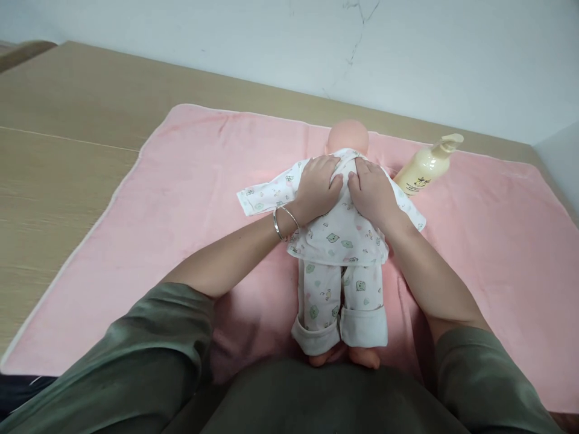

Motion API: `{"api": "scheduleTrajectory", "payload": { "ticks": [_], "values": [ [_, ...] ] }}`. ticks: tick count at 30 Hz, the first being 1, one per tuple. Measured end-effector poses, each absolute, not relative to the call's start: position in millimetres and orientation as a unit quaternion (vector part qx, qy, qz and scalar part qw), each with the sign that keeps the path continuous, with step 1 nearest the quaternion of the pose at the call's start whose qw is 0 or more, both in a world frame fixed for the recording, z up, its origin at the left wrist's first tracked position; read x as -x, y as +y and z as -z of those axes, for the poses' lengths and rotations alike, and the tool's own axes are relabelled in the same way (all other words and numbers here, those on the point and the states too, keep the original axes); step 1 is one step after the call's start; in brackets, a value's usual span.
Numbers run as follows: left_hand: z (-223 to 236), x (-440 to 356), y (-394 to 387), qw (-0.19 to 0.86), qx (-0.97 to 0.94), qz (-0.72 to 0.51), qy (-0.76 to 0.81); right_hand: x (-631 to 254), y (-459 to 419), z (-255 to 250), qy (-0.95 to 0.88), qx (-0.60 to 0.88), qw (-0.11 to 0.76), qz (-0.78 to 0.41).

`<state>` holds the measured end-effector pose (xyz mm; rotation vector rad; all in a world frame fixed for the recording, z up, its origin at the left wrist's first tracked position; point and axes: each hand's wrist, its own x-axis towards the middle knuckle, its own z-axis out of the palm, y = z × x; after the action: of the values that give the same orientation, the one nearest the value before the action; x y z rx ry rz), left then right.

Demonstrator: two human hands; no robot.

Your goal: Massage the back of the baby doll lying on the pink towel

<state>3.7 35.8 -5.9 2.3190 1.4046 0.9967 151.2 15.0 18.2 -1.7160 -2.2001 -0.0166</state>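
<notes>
A baby doll (348, 137) lies on a pink blanket (203, 163), its bald head at the far end and its feet close to my body. No face shows on it; it seems to lie on its front. It wears a white printed top (337, 238) and matching trousers (362, 292) with turned-up cuffs. My left hand (318, 185) rests flat on the left shoulder area of the top, a silver bangle on its wrist. Flat on the right shoulder area is my right hand (371, 188). Both thumbs point inward, near each other but apart.
A pale yellow pump bottle (425, 169) leans at a tilt just right of the doll's right sleeve. Beneath the blanket is a wooden table (58, 138), which meets a white cracked wall (280, 48) at the back. Part of a wooden chair (27, 53) shows at far left.
</notes>
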Motion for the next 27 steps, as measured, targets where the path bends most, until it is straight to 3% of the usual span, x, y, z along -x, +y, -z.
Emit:
{"api": "scheduleTrajectory", "payload": {
  "ticks": [9, 27],
  "values": [
    [7, -2, 36, 0.119, -0.807, -0.33, 0.475, -159, 16, -23, -0.802, 0.581, 0.141, -0.015],
    [3, 0, 39, 0.129, -0.813, -0.314, 0.472, -158, 15, -25, -0.79, 0.587, 0.178, 0.0]
  ]
}}
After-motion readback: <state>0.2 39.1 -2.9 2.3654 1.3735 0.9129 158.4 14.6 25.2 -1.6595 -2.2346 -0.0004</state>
